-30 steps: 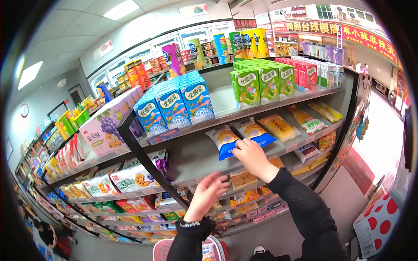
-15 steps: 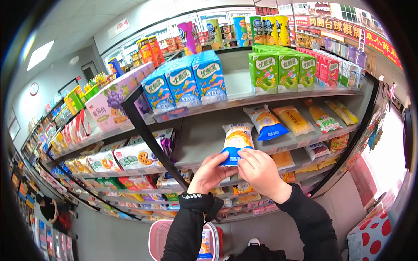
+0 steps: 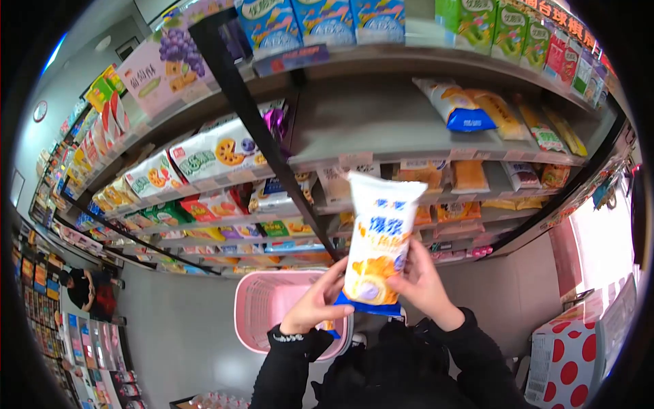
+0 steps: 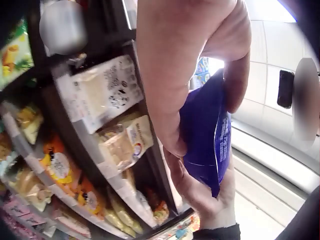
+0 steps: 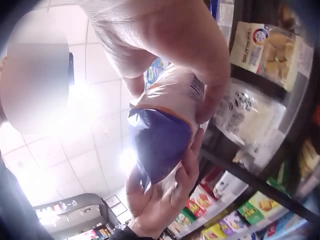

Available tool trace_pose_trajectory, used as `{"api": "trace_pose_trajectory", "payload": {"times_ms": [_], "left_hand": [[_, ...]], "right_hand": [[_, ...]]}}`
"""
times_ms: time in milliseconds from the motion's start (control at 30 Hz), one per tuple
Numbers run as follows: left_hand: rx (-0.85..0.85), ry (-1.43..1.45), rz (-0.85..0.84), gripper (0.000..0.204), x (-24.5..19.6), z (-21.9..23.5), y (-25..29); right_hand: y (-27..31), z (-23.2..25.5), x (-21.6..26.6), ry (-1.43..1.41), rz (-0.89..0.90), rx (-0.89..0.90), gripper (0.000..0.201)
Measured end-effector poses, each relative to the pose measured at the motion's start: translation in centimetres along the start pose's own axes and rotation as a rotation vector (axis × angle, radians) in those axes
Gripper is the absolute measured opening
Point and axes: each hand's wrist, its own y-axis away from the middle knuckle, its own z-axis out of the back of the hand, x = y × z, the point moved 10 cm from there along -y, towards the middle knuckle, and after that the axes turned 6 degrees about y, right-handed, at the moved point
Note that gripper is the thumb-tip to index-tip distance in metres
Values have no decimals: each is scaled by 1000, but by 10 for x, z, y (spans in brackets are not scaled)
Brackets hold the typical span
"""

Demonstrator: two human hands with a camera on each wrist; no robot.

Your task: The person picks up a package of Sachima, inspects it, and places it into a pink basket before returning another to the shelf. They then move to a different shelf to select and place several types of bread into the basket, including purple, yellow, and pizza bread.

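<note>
A white, orange and blue snack packet (image 3: 377,249) is held up between both hands in the head view. My left hand (image 3: 315,300) grips its lower left, thumb near the blue bottom edge. My right hand (image 3: 424,283) grips the right side, thumb on the front. The left wrist view shows the blue end of the packet (image 4: 206,130) between the fingers of my left hand (image 4: 192,55). In the right wrist view my right hand (image 5: 170,35) holds the packet (image 5: 162,135) from one side, with the other hand's fingers around its far side.
A pink basket (image 3: 253,310) stands on the floor below the hands, with a packet partly visible inside. The shelf (image 3: 361,146) behind carries a similar packet (image 3: 455,105) and several breads. Drink cartons (image 3: 323,24) line the shelf above. A dotted box (image 3: 569,365) stands at right.
The packet has left the shelf and come down towards the body, held upright in both hands. My left hand has joined the right on it. The head view has tilted downward, showing more of the basket.
</note>
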Motion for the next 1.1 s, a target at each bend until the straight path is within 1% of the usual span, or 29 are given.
{"api": "trace_pose_trajectory", "payload": {"times_ms": [67, 100, 133, 200, 233, 267, 300, 333, 367, 400, 433, 467, 500, 533, 600, 633, 667, 733, 767, 800, 833, 867, 900, 933, 967, 1000, 1067, 1100], "left_hand": [[-94, 70, 38, 88, 27, 26, 36], [-115, 110, -13, 82, 37, 39, 52], [-125, 118, -6, 82, 50, 52, 68], [-357, 221, 156, 69, 87, 91, 102], [-450, 151, 218, 56, 95, 101, 117], [-458, 159, 225, 56, 104, 110, 127], [-521, 167, 311, 52, 126, 130, 143], [-580, 173, 397, 49, 148, 149, 159], [-627, 161, 468, 45, 165, 167, 174], [-625, 164, 472, 45, 177, 184, 182], [-611, 165, 547, 44, 194, 200, 191], [-592, 165, 622, 43, 206, 209, 196], [-611, 144, 671, 42, 191, 201, 191], [-601, 151, 675, 42, 202, 211, 190], [-588, 108, 519, 42, 230, 253, 180], [-608, 52, 519, 43, 233, 263, 174], [-589, 51, 525, 43, 238, 267, 168], [-618, 3, 483, 44, 242, 276, 154], [-639, 25, 447, 44, 255, 286, 150], [-618, 29, 454, 44, 266, 286, 148], [-618, -129, 486, 44, 271, 290, 146], [-618, -289, 509, 44, 268, 290, 141], [-602, -307, 511, 51, 264, 287, 139], [-591, -312, 505, 51, 253, 277, 137], [-567, -428, 524, 56, 237, 268, 137], [-539, -548, 536, 62, 224, 263, 130], [-649, -941, 452, 55, 202, 277, 135], [-624, -1013, 365, 59, 196, 279, 133]], "right_hand": [[11, -25, -40, -53, -107, 71, 77], [16, -36, -65, -25, -162, 110, 77], [22, -47, -94, -25, -225, 155, 74], [32, -69, -144, 24, -267, 196, 68], [40, -81, -171, 59, -405, 218, 64], [50, -91, -197, 94, -543, 241, 60], [65, -94, -234, 227, -713, 268, 56], [71, -103, -259, 224, -724, 269, 56], [81, -112, -288, 153, -781, 250, 52], [89, -120, -314, 85, -835, 228, 48], [95, -126, -337, 87, -840, 223, 48], [95, -125, -357, 225, -804, 192, 46], [93, -122, -365, 364, -766, 160, 44], [93, -125, -368, 371, -773, 152, 44], [82, -122, -355, 888, -638, 191, 43], [83, -125, -353, 904, -656, 220, 41], [80, -128, -346, 919, -673, 244, 40], [80, -134, -342, 977, -543, 275, 40], [85, -129, -344, 987, -554, 255, 40], [88, -136, -340, 1004, -458, 321, 37], [88, -142, -330, 1021, -358, 387, 34], [91, -146, -324, 934, -405, 462, 32], [94, -146, -313, 894, -422, 523, 33], [94, -146, -297, 850, -436, 584, 35], [91, -140, -280, 857, -427, 573, 35], [88, -138, -260, 806, -369, 603, 34], [78, -123, -226, 753, -237, 626, 32], [67, -110, -199, 735, -268, 613, 32]]}}
